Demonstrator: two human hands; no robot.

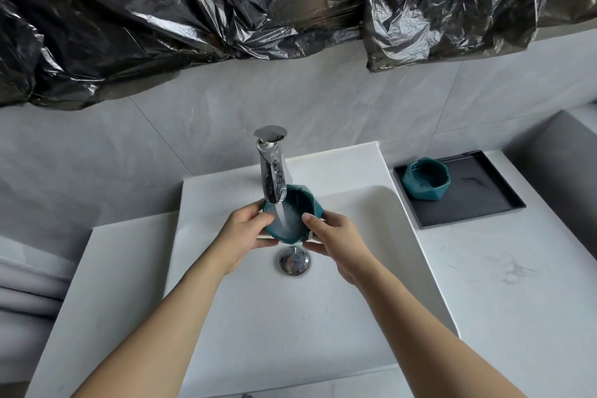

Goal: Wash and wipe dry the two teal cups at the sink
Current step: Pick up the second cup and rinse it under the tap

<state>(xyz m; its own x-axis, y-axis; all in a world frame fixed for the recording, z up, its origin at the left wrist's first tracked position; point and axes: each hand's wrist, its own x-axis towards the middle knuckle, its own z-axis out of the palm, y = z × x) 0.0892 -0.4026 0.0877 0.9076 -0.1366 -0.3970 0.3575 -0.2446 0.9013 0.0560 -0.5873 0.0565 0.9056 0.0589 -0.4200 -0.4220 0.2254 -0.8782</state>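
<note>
A teal faceted cup is held over the white sink basin, tilted so its mouth faces me, right under the chrome tap. Water streams from the tap into the cup. My left hand grips the cup's left side and my right hand grips its right side, thumb on the rim. The second teal cup stands upright on the black tray to the right of the sink.
A chrome drain plug sits in the basin just below the hands. White marble counter flanks the sink on both sides. Black plastic sheeting hangs on the wall above the grey tiles.
</note>
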